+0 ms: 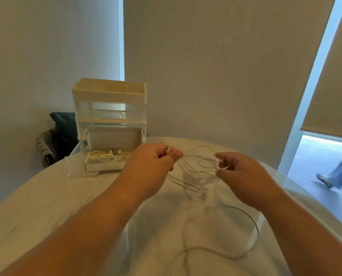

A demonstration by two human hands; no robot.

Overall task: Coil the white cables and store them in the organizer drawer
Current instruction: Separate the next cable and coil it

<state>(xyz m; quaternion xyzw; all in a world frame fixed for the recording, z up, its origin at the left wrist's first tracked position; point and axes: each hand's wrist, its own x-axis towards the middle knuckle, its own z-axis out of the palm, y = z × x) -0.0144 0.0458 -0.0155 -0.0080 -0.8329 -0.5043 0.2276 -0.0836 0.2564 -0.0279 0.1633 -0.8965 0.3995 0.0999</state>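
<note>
My left hand (156, 158) is closed on one end of a thin white cable (198, 166), and its metal plug sticks out above my fingers. My right hand (240, 172) pinches the same cable between thumb and fingertips, a short way to the right. Loose loops hang between both hands, and a long slack loop (249, 246) trails over the table toward me. To the left stands the clear organizer (109, 108) with its bottom drawer (82, 170) pulled out. Inside the drawer lies a coiled white cable (106, 156).
I work over a round white marble table (46, 206). A dark chair (54, 140) stands behind the organizer at the left. Roller blinds cover the windows. At the right, a person's leg and shoe (333, 176) show on the floor beyond the table.
</note>
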